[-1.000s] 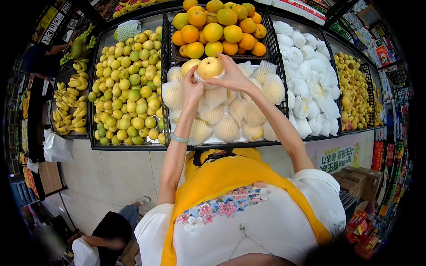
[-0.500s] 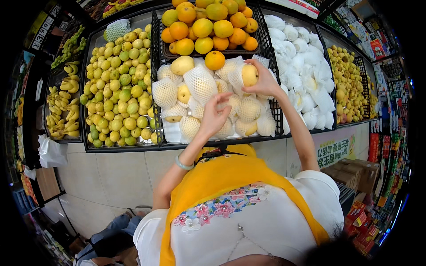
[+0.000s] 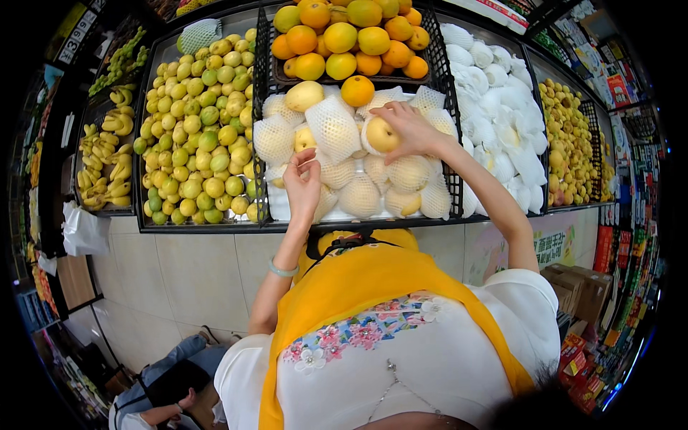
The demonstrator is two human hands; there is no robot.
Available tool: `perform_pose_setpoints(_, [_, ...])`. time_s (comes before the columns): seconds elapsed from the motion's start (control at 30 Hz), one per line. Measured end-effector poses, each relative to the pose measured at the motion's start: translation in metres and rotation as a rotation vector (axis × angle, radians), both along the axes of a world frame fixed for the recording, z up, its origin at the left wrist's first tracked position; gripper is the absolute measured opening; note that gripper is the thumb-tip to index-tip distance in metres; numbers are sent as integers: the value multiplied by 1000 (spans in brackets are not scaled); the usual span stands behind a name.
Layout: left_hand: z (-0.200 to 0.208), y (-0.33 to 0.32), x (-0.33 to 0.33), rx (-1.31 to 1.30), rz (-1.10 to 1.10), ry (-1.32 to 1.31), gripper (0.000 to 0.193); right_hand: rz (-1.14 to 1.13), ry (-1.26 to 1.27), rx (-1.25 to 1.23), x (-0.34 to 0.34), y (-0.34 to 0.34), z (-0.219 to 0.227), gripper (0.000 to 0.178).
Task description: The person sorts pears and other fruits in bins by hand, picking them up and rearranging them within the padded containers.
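Spread and curved, the fingers of my right hand (image 3: 417, 134) cupped a yellow pear (image 3: 380, 135), thumb on its near side, fingertips over its far edge; white foam netting (image 3: 365, 136) ringed its left. Half a second earlier that pear sat farther out and more to the right; now it lay nearer me, which I judged left its placing to this one hand. A small dark dimple faced up toward me; the fruit looked nearly round, so I couldn't tell its long axis. My left hand (image 3: 302, 183) had shifted leftward, thumb and forefinger bent close together; whether they pinched anything I couldn't tell. Just beyond those fingertips lay a partly bare pear (image 3: 304, 136). Between my hands a netted pear (image 3: 334, 129) slanted from far left to near right. Beyond both hands sat a lone orange (image 3: 357, 91), then heaped oranges (image 3: 340, 39).
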State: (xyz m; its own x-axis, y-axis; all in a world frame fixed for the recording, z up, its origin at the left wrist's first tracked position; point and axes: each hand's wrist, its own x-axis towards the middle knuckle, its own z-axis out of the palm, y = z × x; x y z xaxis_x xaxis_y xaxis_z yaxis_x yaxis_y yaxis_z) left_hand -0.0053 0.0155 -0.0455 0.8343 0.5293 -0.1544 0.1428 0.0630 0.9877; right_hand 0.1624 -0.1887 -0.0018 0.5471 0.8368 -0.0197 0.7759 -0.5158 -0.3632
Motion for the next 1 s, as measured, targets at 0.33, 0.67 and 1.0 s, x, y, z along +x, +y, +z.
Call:
perform_pose_setpoints(0.33, [7, -4, 21, -180, -144, 227, 55, -138, 194, 22, -3, 82, -18, 87])
perform_pose_setpoints(0.67, [22, 7, 21, -677, -159, 28, 58, 113, -66, 521, -48, 73, -3, 79])
perform_pose_setpoints(1.0, [23, -5, 19, -127, -54, -133, 63, -414, 338, 843, -77, 91, -4, 43])
